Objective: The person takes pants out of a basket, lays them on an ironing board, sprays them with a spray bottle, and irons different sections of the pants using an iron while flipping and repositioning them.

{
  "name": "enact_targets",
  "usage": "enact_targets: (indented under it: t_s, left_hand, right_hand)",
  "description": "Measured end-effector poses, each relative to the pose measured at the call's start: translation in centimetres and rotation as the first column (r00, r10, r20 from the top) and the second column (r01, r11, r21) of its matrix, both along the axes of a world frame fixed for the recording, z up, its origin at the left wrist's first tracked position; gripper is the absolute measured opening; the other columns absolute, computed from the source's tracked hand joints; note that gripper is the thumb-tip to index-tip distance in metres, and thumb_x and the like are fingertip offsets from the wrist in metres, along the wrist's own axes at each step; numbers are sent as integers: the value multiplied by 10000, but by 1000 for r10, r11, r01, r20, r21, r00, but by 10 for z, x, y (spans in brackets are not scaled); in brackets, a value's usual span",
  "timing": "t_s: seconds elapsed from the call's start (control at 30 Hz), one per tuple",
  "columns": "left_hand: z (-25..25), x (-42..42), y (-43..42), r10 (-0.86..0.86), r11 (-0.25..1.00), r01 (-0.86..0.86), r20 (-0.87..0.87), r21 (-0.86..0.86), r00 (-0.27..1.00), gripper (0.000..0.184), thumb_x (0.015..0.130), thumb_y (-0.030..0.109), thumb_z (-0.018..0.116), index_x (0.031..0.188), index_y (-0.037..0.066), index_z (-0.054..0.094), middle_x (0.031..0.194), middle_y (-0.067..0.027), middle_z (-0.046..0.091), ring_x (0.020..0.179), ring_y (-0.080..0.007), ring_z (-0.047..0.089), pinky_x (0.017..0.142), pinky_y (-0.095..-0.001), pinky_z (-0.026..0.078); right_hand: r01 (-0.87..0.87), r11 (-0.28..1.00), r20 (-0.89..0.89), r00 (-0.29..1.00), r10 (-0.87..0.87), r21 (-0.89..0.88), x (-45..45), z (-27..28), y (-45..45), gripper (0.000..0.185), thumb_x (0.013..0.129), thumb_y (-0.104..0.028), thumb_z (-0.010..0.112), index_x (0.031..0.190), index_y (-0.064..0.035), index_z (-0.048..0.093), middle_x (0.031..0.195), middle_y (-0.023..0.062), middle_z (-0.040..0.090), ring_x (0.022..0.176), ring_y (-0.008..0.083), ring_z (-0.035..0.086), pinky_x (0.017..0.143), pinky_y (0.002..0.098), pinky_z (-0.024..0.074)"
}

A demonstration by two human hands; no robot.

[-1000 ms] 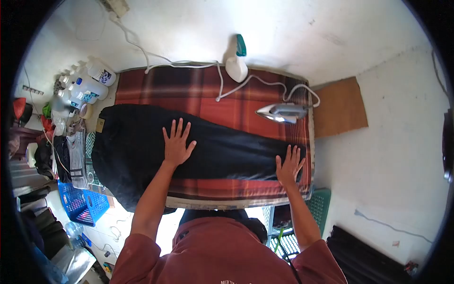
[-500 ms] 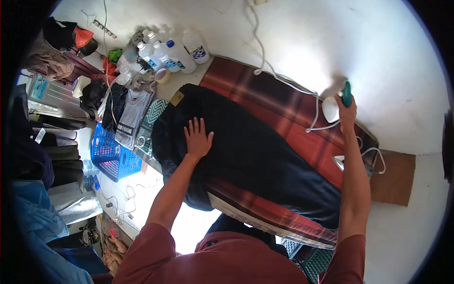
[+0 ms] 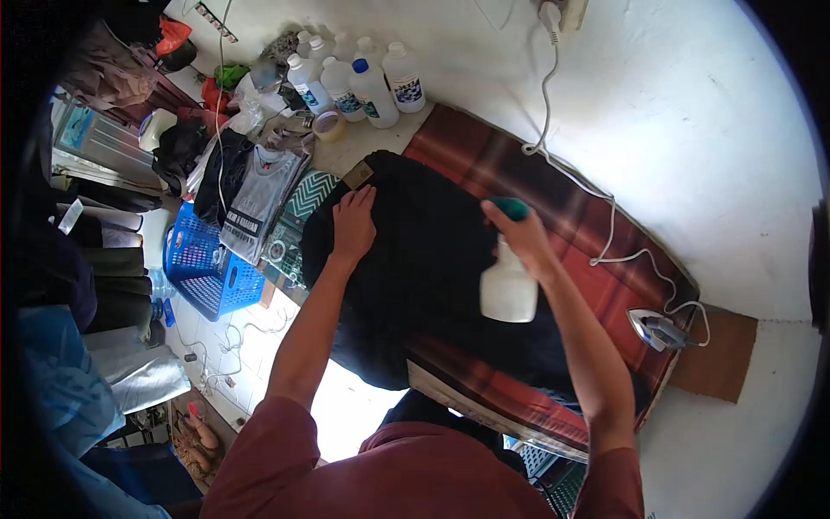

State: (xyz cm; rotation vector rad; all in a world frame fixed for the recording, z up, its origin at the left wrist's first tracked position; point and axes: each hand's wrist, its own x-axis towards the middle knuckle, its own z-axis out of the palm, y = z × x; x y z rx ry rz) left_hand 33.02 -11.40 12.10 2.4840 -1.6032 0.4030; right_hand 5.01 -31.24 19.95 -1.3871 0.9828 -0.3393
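Observation:
Black trousers (image 3: 424,251) with a tan waistband patch (image 3: 358,176) lie across a red plaid cloth (image 3: 553,208) on the table. My left hand (image 3: 354,223) rests on them near the patch, palm down with the fingers stretched out. Over the trousers, my right hand (image 3: 522,232) grips a spray bottle (image 3: 508,290) by its green head. The bottle's translucent white body hangs below the hand. At the right end of the cloth sits an iron (image 3: 659,329), its white cord running up to a wall socket.
Several white bottles (image 3: 372,93) and a tape roll (image 3: 328,126) stand at the back left. Folded shirts (image 3: 259,199) lie beside the trousers, above a blue basket (image 3: 212,268). Brown cardboard (image 3: 718,355) is by the iron. Clothes (image 3: 112,277) hang on the left.
My right hand has brought the spray bottle leftward from beside the wall to over the trousers. My left hand has slid up toward the waistband patch. The camera view has shifted slightly.

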Motion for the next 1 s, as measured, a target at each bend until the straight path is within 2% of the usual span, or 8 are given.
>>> enact_targets:
  t_s: [0.07,0.17,0.27,0.47,0.67,0.8,0.87,1.0]
  left_hand:
    - [11,-3,16,-49,936,-1,-134,-352,990,398,948,3,572,1339,43,634,1264,-123,648,1199,-342,560,1021,-459,429]
    - [45,-33,59,66,840,-219,-307,-496,949,360,962,-34,526,1297,21,646,1230,-145,683,1182,-332,604,998,-408,464]
    - [46,-61,111,71,764,-375,-510,-525,858,292,974,-44,544,1239,17,652,1191,-137,671,1143,-304,594,961,-395,481]
    - [33,-123,170,52,732,-418,-568,-538,821,242,959,-56,556,1170,3,660,1130,-133,680,1104,-283,608,907,-387,493]
    - [45,-211,139,-148,880,-114,-495,-460,856,293,911,-14,624,1198,25,664,1138,-135,679,1175,-333,585,1005,-425,466]
    - [16,-280,103,-285,931,97,-532,-352,797,348,906,51,646,1255,45,654,1259,-142,645,1298,-354,521,1098,-472,418]
    - [-9,-309,92,-250,965,186,-433,-184,866,400,917,136,643,1310,62,630,1406,-142,568,1405,-359,438,1174,-536,338]
    - [-48,-338,91,-172,981,128,-347,-146,922,420,923,188,625,1329,81,618,1489,-129,503,1444,-362,393,1200,-585,271]
  right_hand:
    - [3,999,12,1000,-3,38,40,-19,6,485,903,-516,771,891,-41,679,670,27,591,521,156,614,466,331,487]
    - [-82,992,-17,996,84,92,72,-36,20,481,900,-512,759,856,-40,675,677,56,619,518,174,628,472,345,501]
    - [-241,969,-193,950,246,50,79,-40,39,497,894,-513,752,806,-31,666,684,76,645,528,191,652,493,357,519]
    - [-503,864,-364,809,461,-24,-9,-44,68,568,875,-551,766,794,3,670,662,86,660,555,198,688,553,360,551]
    - [-335,942,-395,862,317,24,-180,-43,95,548,889,-533,768,750,-12,671,635,77,646,545,186,681,552,360,553]
    - [-19,994,-418,906,62,106,-314,-60,110,489,873,-499,805,799,-31,683,665,36,647,539,146,636,503,332,533]
    - [112,984,-394,918,-49,138,-380,-59,122,471,868,-490,816,819,-41,685,679,22,646,540,134,619,487,323,525]
    - [408,913,-380,842,-383,-16,-486,-49,143,412,871,-460,825,872,-75,681,701,1,625,551,120,594,469,314,507]
